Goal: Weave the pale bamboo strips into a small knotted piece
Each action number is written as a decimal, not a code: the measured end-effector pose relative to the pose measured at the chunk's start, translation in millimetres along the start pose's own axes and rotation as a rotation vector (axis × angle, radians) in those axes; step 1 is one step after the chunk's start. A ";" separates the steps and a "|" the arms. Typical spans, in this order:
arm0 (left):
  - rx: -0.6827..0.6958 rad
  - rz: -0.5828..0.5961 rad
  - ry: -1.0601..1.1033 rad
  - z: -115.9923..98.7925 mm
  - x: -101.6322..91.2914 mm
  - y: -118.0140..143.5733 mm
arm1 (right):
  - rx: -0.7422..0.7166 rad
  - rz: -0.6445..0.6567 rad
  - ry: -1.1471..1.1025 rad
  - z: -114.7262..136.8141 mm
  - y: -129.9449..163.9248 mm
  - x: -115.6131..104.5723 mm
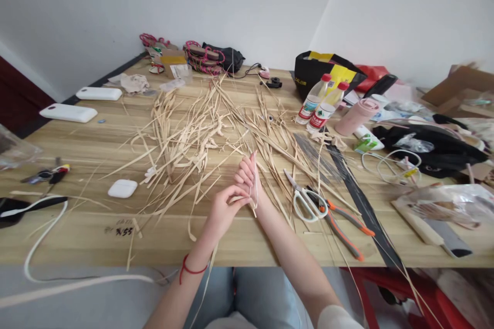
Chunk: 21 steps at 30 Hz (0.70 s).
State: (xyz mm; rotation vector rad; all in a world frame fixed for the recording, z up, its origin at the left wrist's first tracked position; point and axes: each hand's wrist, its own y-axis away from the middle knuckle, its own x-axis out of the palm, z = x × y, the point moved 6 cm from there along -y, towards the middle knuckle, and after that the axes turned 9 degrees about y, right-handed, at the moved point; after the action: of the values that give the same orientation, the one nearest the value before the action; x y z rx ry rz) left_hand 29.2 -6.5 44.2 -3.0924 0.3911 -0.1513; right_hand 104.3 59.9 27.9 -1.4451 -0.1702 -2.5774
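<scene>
Both hands meet over the front middle of the table. My left hand, with a red string round its wrist, pinches a thin pale straw strip by its fingertips. My right hand is closed with curled fingers, and a fine length of the strip runs up along its palm to the thumb tip. A long tail of straw hangs below my left wrist past the table edge. Just beyond the hands lies a loose heap of straw strips, with thicker braided-looking pieces among them.
To the right lie white-handled scissors and orange-grey pliers. Two water bottles, a pink tumbler and a black bag stand behind. A white earbud case, keys and a white cable are at left.
</scene>
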 end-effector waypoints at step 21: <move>-0.244 -0.188 0.093 4.7 -14.3 20.9 | 0.067 -0.042 0.393 -2.7 -1.6 10.5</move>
State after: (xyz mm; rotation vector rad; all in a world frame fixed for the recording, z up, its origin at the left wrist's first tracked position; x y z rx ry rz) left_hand 10.6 -23.0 37.4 -3.3699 0.1267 -0.2707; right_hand 96.3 59.9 35.4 -0.8969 -0.2298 -2.7955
